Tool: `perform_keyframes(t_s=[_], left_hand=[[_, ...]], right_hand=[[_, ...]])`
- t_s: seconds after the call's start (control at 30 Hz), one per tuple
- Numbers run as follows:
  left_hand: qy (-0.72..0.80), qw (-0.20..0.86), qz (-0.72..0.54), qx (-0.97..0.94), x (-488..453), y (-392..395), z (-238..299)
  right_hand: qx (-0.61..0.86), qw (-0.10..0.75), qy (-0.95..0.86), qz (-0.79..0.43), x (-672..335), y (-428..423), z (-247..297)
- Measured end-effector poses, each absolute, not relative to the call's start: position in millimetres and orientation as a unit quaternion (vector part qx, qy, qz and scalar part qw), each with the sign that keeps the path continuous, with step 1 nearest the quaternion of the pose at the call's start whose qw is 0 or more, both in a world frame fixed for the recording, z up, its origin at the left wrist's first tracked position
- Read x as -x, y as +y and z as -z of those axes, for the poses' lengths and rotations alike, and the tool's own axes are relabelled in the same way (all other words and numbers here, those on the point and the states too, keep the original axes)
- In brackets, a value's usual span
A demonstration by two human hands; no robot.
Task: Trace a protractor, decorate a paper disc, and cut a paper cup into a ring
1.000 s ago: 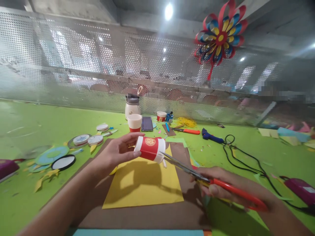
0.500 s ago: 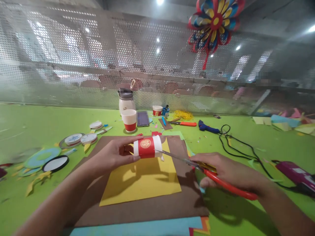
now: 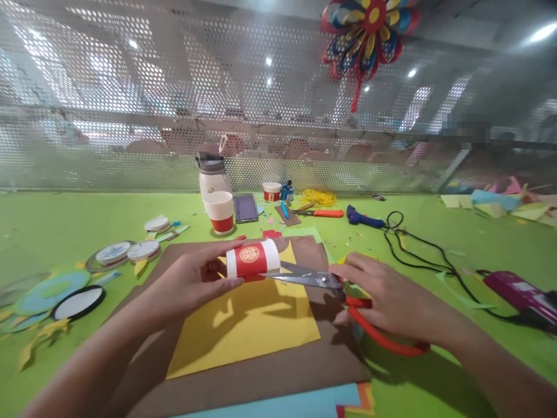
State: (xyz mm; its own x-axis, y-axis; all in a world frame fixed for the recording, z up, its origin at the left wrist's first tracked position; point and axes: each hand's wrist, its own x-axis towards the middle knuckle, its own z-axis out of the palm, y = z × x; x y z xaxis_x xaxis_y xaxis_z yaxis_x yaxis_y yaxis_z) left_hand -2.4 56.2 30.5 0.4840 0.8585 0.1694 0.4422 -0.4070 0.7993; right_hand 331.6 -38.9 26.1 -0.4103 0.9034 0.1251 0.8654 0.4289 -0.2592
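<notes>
My left hand [image 3: 195, 284] grips a red and white paper cup [image 3: 252, 259] by its left end, with the cup lying on its side in the air. A gold round emblem shows on its red band. My right hand [image 3: 378, 296] holds scissors [image 3: 313, 277] with red-orange handles. Their blades are parted at the cup's right end, one reaching along its lower side; whether they touch the paper I cannot tell. Beneath lies a yellow paper sheet [image 3: 243, 337] on brown card [image 3: 278, 380].
Behind stand another paper cup [image 3: 220, 212], a bottle [image 3: 213, 177] and a phone [image 3: 246, 208]. A utility knife [image 3: 326, 213] and a blue glue gun [image 3: 363, 217] with a black cord lie at the back right. Round paper pieces [image 3: 113, 253] lie on the left.
The scissors' blades have opened wider and lie across the cup's end and lower side. The view has shifted slightly, and the left hand still holds the cup.
</notes>
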Motion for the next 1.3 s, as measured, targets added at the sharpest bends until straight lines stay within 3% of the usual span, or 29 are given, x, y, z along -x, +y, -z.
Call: perform_keyframes(t_s=[0.33, 0.63, 1.3], left_hand=[[0.395, 0.445, -0.302, -0.745, 5, 63, -22], [0.431, 0.414, -0.295, -0.745, -6, 52, -25], [0.409, 0.478, -0.372, -0.683, -21, 40, -18]], right_hand=[[0.513, 0.134, -0.847, -0.041, -328, -41, -25], [0.539, 0.149, -0.828, -0.038, -328, -45, -4], [0.511, 0.148, -0.846, -0.032, -323, -48, 0]])
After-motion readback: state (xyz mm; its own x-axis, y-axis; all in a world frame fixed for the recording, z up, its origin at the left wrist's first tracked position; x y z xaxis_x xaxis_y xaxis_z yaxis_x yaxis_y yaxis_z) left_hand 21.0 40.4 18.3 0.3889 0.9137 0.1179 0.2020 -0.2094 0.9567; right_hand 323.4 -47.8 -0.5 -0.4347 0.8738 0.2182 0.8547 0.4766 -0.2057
